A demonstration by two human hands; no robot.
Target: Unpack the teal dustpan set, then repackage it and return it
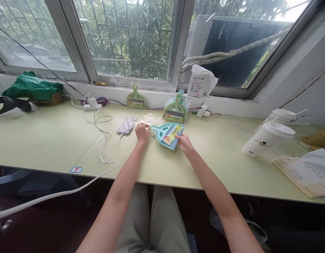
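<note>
A light-blue dustpan and brush set (160, 135) with a yellow printed label lies tilted over the table, its handle pointing left. My right hand (185, 143) pinches its wide end near the label. Beside the handle tip is my left hand (143, 133), fingers closed on clear plastic film (152, 119); how firmly it grips is hard to see. Behind them, a stack of wrapped dustpan sets (175, 111), green in front, leans at the wall. One more green set (136, 98) stands to its left.
A phone (126, 126) with white cables (103, 140) lies to the left. A power strip (92, 106) and green bag (31, 86) sit farther left. At right are white cups (269, 138) and a tissue pack (304, 172).
</note>
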